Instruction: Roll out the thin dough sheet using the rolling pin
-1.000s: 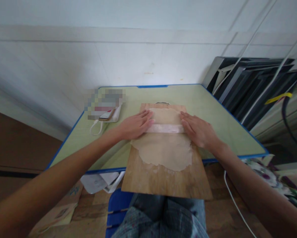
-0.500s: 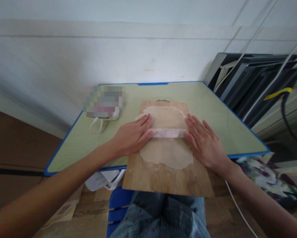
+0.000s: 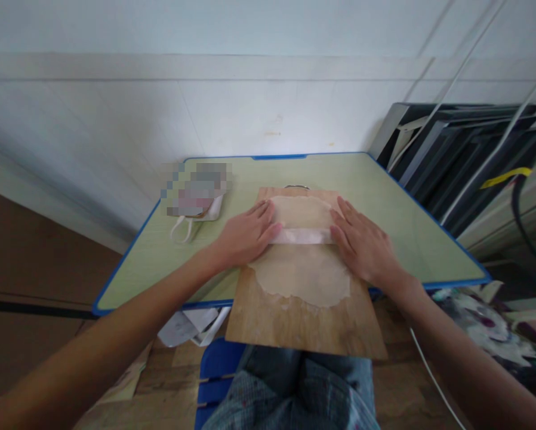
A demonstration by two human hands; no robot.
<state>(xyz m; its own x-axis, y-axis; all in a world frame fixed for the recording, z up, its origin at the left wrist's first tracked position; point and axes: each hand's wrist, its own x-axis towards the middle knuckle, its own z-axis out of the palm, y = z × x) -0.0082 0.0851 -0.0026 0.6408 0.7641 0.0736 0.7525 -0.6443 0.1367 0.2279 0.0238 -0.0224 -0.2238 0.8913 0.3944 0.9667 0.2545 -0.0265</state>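
No lettering, brand, number or sign can be read. Square blocks cover most of the pale device (image 3: 215, 208) on the table (image 3: 397, 203); the yellow band (image 3: 506, 177) at the dark cable (image 3: 516, 206) shows nothing legible, and the sheet (image 3: 127, 388) low on the left is too blurred.

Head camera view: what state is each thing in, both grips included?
Left grip, fingers extended over one end of the rolling pin.
Right grip, fingers extended over its other end.
Rolling pin, lying crosswise on the dough.
Dough, flattened, ragged-edged.
Wooden board, overhanging the near table edge.
White cable, looped.
Dark panels, side by side, slanted.
Pixelated item, cannot tell.
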